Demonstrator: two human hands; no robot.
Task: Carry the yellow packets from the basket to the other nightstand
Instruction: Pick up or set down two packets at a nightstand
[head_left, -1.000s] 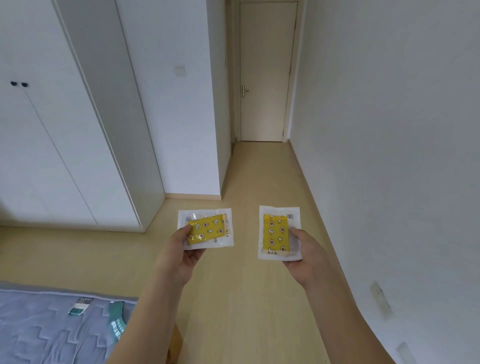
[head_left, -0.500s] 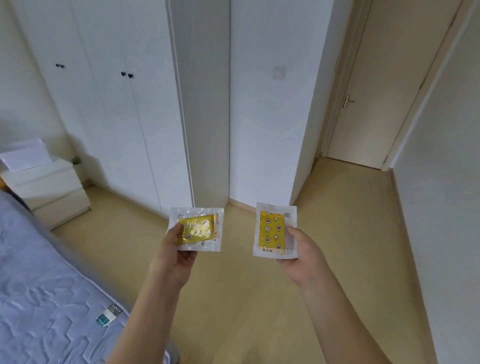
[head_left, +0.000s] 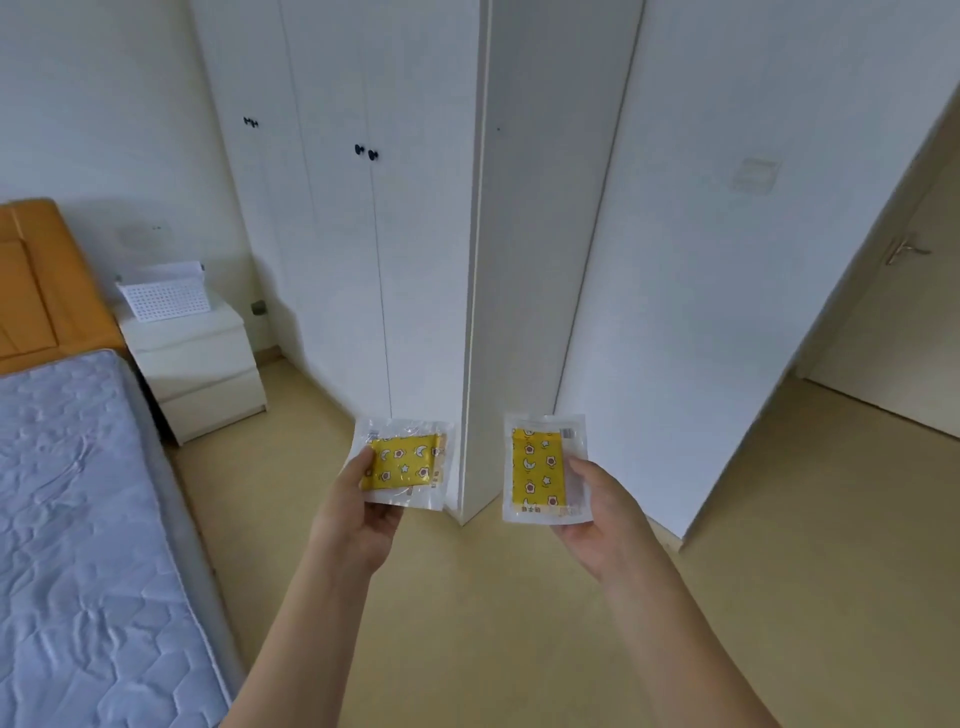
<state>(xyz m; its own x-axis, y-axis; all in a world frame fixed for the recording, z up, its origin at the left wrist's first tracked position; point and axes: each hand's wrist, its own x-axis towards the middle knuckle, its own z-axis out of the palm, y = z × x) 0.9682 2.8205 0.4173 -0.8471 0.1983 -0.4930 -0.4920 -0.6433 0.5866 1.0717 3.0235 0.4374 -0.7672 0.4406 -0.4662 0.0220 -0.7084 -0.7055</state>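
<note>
Two flat yellow packets printed with moons and stars, each sealed in a clear plastic sleeve. One yellow packet, lying crosswise (head_left: 404, 461): pinched at its left edge by the left hand (head_left: 358, 512), thumb on top. Second yellow packet, upright (head_left: 540, 470): pinched at its lower right edge by the right hand (head_left: 605, 519). Both are held out in the air above the pale wood floor (head_left: 519, 623), hands apart. Beyond: white wardrobe with small black knobs (head_left: 337, 234). Left: white two-drawer nightstand (head_left: 200, 364) bearing a white perforated basket (head_left: 166, 296); grey quilted mattress (head_left: 78, 519); orange headboard (head_left: 36, 280). Right: cream door with lever handle (head_left: 893, 322).
</note>
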